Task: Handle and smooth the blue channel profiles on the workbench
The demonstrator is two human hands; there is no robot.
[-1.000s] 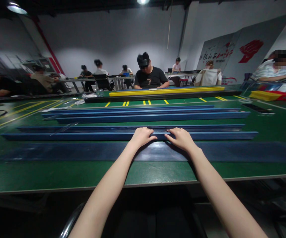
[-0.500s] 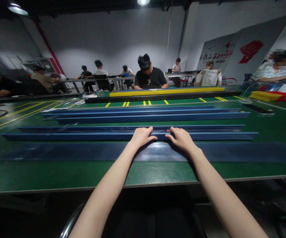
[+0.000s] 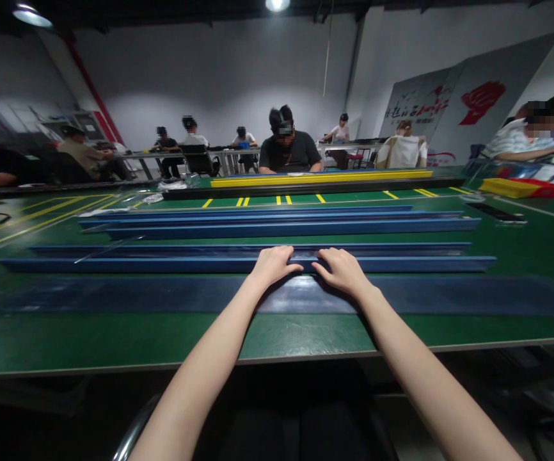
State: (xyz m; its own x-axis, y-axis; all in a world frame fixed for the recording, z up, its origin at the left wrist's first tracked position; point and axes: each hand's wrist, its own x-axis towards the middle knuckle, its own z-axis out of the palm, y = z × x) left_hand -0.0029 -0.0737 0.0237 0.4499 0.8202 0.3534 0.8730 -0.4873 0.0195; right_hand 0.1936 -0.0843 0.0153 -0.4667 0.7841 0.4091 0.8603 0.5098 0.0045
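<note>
A long blue plastic channel (image 3: 128,264) lies crosswise in front of me, its low front wall running from left to right. My left hand (image 3: 276,261) grips this wall near the middle, thumb in front and fingers over the top edge. Close by on the right, my right hand (image 3: 341,267) pinches the same wall in the same way. The fingertips of both hands are partly hidden inside the channel. Just nearer to me, a flat, see-through bluish strip (image 3: 128,296) lies on the green tabletop (image 3: 162,336), partly under my wrists.
Farther back lie more blue channels (image 3: 306,226). Beyond them are a yellow strip (image 3: 325,178) and a black strip (image 3: 354,187). A phone (image 3: 496,213) and a yellow tray (image 3: 507,187) lie at the right. A person in black (image 3: 290,153) sits opposite.
My right hand has moved slightly left along the channel wall, closer to my left hand. My left hand stays at about the same place.
</note>
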